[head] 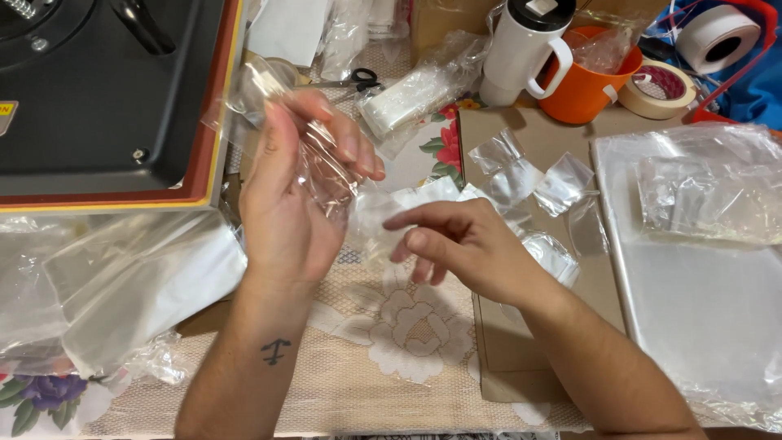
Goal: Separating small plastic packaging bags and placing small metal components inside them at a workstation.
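Note:
My left hand (293, 191) is raised palm up over the table, fingers curled around a small clear plastic bag (326, 167) that crinkles across its palm. My right hand (460, 244) hovers just to the right, fingers loosely spread, fingertips pointing toward the bag's lower edge and a white folded item (375, 208) beside it; whether they touch is unclear. Several small clear bags (521, 179) lie scattered on brown cardboard (505, 342) behind the right hand.
A black machine with a red-and-yellow rim (106, 98) fills the upper left. Clear bags (122, 285) pile at left, a stack of plastic sheets (700, 269) at right. Behind stand a white tumbler (521, 49), orange cup (582, 85), tape rolls (660, 90) and scissors (358, 80).

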